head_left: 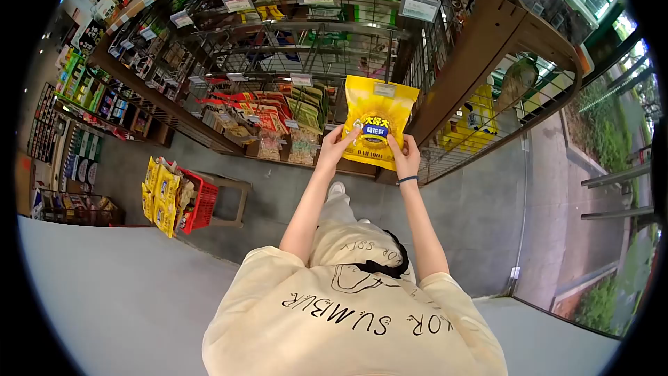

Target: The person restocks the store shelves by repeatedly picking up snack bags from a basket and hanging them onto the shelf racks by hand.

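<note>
A yellow snack bag [378,108] with a blue label is held upright in front of me, between both hands. My left hand [337,147] pinches its lower left edge, thumb on the front. The lower right edge is gripped by my right hand [405,156], which has a dark band at the wrist. Behind the bag stands a wire shelf rack [292,26]. Red snack bags [268,113] and green snack bags [306,106] hang or stand on its low shelf, left of the yellow bag.
A red basket [202,202] piled with yellow bags [165,198] rests on a stool [236,200] at the left. A brown shelf post [473,63] rises at the right, near a glass wall. More stocked shelves [83,83] stand at the far left.
</note>
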A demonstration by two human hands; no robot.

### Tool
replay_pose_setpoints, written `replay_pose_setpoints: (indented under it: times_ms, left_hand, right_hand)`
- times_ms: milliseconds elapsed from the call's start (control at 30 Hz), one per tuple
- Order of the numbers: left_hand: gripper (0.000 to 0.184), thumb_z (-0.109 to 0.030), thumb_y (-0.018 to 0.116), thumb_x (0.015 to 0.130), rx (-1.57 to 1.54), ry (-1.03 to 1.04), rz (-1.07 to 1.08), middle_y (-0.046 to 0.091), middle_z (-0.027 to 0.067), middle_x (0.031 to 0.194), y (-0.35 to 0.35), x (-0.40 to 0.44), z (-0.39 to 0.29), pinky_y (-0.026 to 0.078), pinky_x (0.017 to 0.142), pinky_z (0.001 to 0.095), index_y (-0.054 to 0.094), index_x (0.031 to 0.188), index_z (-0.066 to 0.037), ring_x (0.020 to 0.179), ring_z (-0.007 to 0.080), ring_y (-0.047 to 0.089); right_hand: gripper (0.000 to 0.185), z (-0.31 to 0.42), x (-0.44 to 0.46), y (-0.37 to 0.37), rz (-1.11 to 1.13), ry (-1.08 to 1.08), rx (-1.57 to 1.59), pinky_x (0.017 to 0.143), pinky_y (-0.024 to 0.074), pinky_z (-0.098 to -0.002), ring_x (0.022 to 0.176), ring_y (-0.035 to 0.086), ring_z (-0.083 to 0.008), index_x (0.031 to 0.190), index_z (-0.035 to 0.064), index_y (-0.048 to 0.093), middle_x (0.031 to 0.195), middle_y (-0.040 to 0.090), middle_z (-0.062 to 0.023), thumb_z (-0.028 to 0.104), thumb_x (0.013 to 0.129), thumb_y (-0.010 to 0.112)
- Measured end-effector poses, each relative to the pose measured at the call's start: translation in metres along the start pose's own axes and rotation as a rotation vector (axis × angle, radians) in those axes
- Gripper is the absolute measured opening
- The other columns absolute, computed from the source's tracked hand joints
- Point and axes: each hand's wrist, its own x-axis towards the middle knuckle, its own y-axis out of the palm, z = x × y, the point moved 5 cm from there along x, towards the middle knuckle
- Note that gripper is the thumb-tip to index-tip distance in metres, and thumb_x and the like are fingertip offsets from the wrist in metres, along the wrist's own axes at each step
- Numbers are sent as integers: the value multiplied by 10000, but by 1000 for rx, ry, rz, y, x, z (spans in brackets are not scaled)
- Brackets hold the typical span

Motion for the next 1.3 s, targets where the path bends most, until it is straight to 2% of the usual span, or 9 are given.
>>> replay_pose_setpoints:
  times_ms: [333, 433, 600, 800, 867, 933, 1200, 1300]
  left_hand:
    - [305, -264, 570, 745, -3, -99, -124, 548, -3, 787, -14, -40, 13, 364, 618, 166, 544, 907, -8, 702, 29, 476]
    - [315, -293, 553, 753, 48, -158, -166, 544, 3, 766, -33, -65, 13, 362, 597, 163, 544, 882, -6, 677, 31, 474]
    - [335, -315, 530, 765, -7, -111, -271, 533, -3, 711, -82, -102, 27, 358, 552, 166, 537, 832, 13, 633, 21, 457]
    - [230, -220, 540, 774, -155, -54, -466, 530, -22, 687, -152, -157, 34, 353, 520, 153, 541, 814, 6, 598, 9, 453]
    - [191, -181, 538, 777, -197, -6, -526, 518, -34, 664, -180, -179, 32, 347, 498, 152, 539, 805, 8, 579, 5, 443]
    - [208, -197, 545, 773, -191, 22, -620, 502, -38, 647, -214, -199, 38, 338, 490, 154, 539, 789, 10, 569, 1, 423]
    - [257, -253, 535, 775, -207, 35, -861, 505, -38, 645, -335, -282, 42, 332, 508, 150, 549, 766, 3, 583, 0, 420]
    - [275, -288, 509, 786, -254, 67, -916, 521, -32, 693, -370, -310, 38, 355, 557, 163, 549, 802, -16, 631, 14, 453]
  right_hand:
    - [233, -28, -25, 4, 76, 97, 119, 478, 321, -154, 519, 387, -20, 736, 11, 512, 615, 492, 17, 206, 688, 631]
    - [209, -30, -43, 15, 138, 164, 140, 470, 311, -153, 530, 391, -11, 733, 7, 513, 625, 497, 27, 178, 693, 627]
    - [190, -23, -85, 51, 302, 283, 212, 524, 348, -156, 593, 454, -23, 768, 8, 521, 676, 527, 5, 156, 704, 622]
    - [199, -52, -135, 119, 523, 575, 263, 587, 362, -165, 662, 486, -52, 820, 25, 532, 738, 545, -7, 180, 718, 604]
    - [202, -50, -156, 151, 594, 607, 270, 589, 363, -167, 664, 484, -52, 827, 20, 533, 742, 543, -7, 177, 720, 602]
    - [210, -53, -177, 182, 645, 677, 274, 603, 367, -172, 687, 483, -54, 842, 11, 535, 766, 541, -12, 180, 732, 593]
    - [191, -39, -267, 302, 873, 626, 152, 584, 360, -161, 655, 458, -34, 825, 23, 535, 737, 530, 9, 197, 755, 568]
    - [188, -36, -296, 343, 997, 623, 49, 555, 343, -156, 641, 451, -27, 818, 26, 534, 730, 530, 14, 200, 756, 566]
